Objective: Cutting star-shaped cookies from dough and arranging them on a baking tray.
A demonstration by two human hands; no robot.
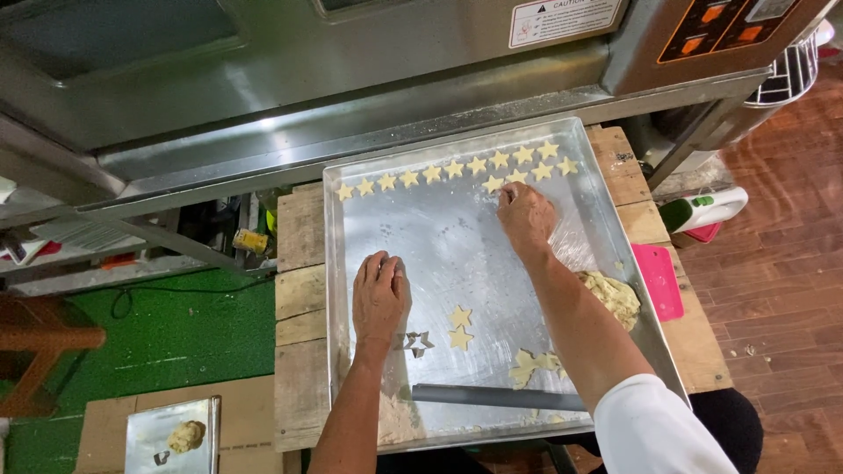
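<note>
dough stars (457, 167) lie in two neat rows along the far edge of the metal tray (457, 246), close but apart, probably so they do not stick together. right hand (525, 217) is curled with fingertips pressed down at the end of the second row; if it pinches a star i cannot tell. left hand (379, 294) rests flat and empty on the tray, maybe to steady it. near it lies a star cutter (416, 341), two loose stars (460, 326), and a dough lump (612, 296) at the right rim.
</note>
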